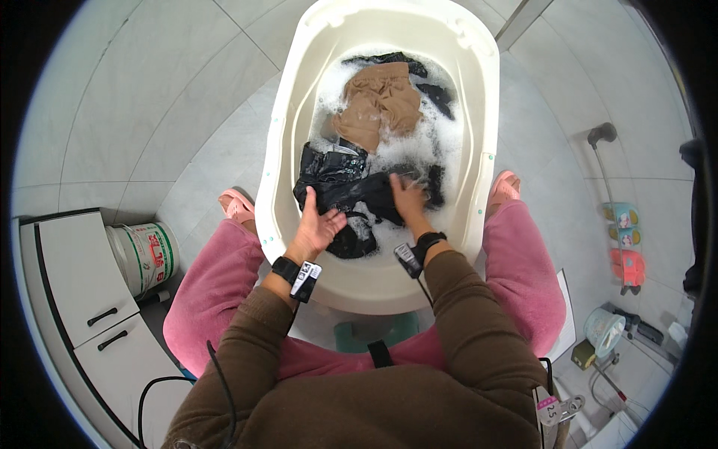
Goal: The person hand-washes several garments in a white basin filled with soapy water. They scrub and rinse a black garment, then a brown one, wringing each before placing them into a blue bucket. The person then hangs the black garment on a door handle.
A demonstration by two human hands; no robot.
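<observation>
A white plastic tub (381, 292) with soapy water stands between my legs. My left hand (317, 227) is at the near left edge of a wet black garment (359, 193), palm turned up and fingers apart, holding nothing that I can make out. My right hand (408, 199) lies on the same garment farther right, blurred, its fingertips partly hidden by cloth and foam; whether it grips the cloth is unclear. Beyond them a brown garment with a gathered waistband (387, 101) floats in the suds. More dark cloth (437, 98) shows at the tub's far end.
A green stool (377, 331) is partly visible below the near end of the tub. On the left are a white cabinet (84, 280) and a large white bucket (147, 255). A shower head (603, 133) and slippers (627, 266) hang on the right wall. Cables run along my arms.
</observation>
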